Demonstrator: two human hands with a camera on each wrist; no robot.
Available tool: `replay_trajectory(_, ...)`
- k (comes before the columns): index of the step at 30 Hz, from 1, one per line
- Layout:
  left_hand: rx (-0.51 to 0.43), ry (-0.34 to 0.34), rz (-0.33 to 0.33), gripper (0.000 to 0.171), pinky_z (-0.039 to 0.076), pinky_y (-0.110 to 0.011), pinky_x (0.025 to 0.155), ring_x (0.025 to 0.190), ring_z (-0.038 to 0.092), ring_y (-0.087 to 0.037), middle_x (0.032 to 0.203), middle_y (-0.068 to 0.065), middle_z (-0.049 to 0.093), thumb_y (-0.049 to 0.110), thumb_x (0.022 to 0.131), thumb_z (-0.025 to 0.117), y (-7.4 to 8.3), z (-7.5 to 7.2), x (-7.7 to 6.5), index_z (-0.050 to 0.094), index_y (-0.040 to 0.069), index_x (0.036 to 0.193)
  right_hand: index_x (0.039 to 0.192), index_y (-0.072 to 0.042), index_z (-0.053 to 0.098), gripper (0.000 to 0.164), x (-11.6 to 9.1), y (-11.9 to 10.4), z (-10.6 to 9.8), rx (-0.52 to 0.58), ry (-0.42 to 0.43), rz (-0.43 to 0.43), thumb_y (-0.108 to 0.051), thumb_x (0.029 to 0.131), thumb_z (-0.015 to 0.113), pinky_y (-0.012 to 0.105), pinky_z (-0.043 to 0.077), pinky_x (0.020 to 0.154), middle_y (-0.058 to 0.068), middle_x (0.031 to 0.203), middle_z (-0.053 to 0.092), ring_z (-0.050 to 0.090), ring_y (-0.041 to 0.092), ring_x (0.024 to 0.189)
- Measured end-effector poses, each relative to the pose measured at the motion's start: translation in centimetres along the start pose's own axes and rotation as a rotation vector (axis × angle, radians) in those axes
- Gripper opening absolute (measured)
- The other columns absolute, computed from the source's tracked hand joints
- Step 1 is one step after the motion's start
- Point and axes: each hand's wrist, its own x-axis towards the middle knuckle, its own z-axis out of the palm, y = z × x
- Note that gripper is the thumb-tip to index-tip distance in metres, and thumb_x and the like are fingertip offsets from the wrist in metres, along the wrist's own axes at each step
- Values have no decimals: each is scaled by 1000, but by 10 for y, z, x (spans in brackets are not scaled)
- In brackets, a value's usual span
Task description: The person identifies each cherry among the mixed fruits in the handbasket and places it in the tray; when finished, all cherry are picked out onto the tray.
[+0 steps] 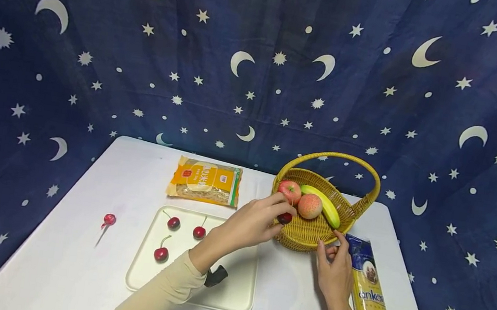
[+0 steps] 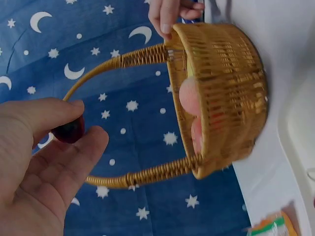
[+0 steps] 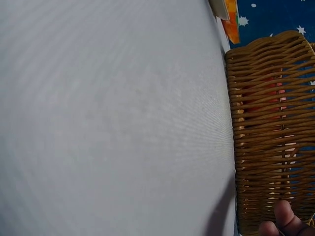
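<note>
My left hand [image 1: 255, 220] pinches a dark red cherry [image 1: 284, 218] between thumb and fingers, at the near left side of the wicker basket [image 1: 303, 241]. In the left wrist view the cherry [image 2: 69, 130] shows between the fingertips. My right hand [image 1: 338, 271] holds the basket's near right rim, and its fingertips show against the weave in the right wrist view. Inside the basket lie an apple [image 1: 290, 191], a peach [image 1: 310, 206] and a banana [image 1: 324, 206]. Three more cherries with stems, one of them a cherry [image 1: 161, 254], lie on the cream tray [image 1: 234, 300].
Behind the tray lies an orange-and-clear food packet [image 1: 206, 181]. A wrapped red lollipop [image 1: 109, 220] is on the white table at the left. A blue-and-yellow pasta packet [image 1: 372, 302] lies beside the right forearm. The basket's tall handle [image 1: 338, 156] arches over it.
</note>
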Motion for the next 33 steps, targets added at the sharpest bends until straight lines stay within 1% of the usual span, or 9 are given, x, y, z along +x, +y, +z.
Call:
replay_trajectory(3, 22, 42, -12, 30, 58, -23, 78, 87, 69, -11, 120, 2, 67, 8, 95, 78, -2, -6, -12, 73, 17, 123, 157, -23, 43, 57, -1, 0, -1, -1, -1, 7, -46, 107, 59, 36, 37, 74, 6, 100, 61, 55, 24, 92)
replay_trajectory(6, 29, 82, -32, 30, 60, -26, 79, 90, 70, -12, 117, 2, 67, 6, 93, 79, -5, -13, -23, 73, 17, 121, 157, -22, 43, 57, -1, 1, -2, -4, 1, 8, -46, 107, 58, 36, 36, 74, 6, 100, 60, 55, 24, 92)
replay_trajectory(13, 41, 141, -111, 34, 60, -29, 79, 92, 71, -11, 115, 3, 69, 1, 91, 78, -11, -24, -48, 73, 17, 121, 157, -22, 43, 57, -1, 2, -2, -4, 6, -4, -47, 108, 57, 36, 36, 73, 7, 100, 60, 54, 25, 92)
replay_trajectory(17, 86, 164, -149, 34, 58, -28, 72, 89, 71, -11, 113, 5, 70, 3, 90, 79, -15, -26, -63, 74, 19, 120, 157, -22, 43, 57, -1, 2, -2, -6, 1, -1, -47, 108, 57, 37, 36, 74, 7, 100, 61, 55, 25, 93)
replay_trajectory(22, 171, 180, -182, 32, 51, -22, 61, 83, 65, -7, 111, 8, 70, 7, 88, 82, -19, -27, -80, 74, 22, 116, 157, -22, 42, 57, 0, 1, -1, -5, -3, -10, -46, 108, 57, 39, 37, 74, 8, 101, 62, 56, 27, 93)
replay_trajectory(24, 193, 178, -197, 33, 50, -22, 62, 84, 64, -7, 111, 8, 70, 8, 87, 83, -20, -26, -86, 74, 23, 114, 157, -22, 42, 56, 0, 1, -1, -3, -2, -14, -46, 108, 57, 39, 37, 74, 8, 100, 62, 57, 27, 93)
replay_trajectory(27, 225, 174, -210, 34, 55, -25, 67, 91, 67, -9, 110, 8, 71, 10, 84, 87, -22, -22, -95, 75, 24, 113, 157, -22, 43, 56, 0, 0, 0, 0, 1, -17, -46, 108, 58, 39, 37, 74, 8, 100, 62, 56, 27, 93)
replay_trajectory(30, 249, 153, -211, 36, 57, -29, 74, 94, 68, -11, 108, 9, 72, 12, 82, 89, -26, -13, -105, 75, 23, 113, 157, -22, 42, 57, 0, -1, 0, 4, -2, -16, -45, 108, 58, 38, 37, 74, 7, 100, 61, 56, 26, 93)
replay_trajectory(33, 260, 111, -209, 35, 57, -31, 80, 94, 67, -12, 105, 9, 72, 13, 81, 90, -32, -1, -115, 75, 22, 112, 157, -22, 42, 57, 0, -1, 1, 6, -5, -13, -45, 108, 58, 38, 37, 74, 7, 100, 61, 55, 26, 93)
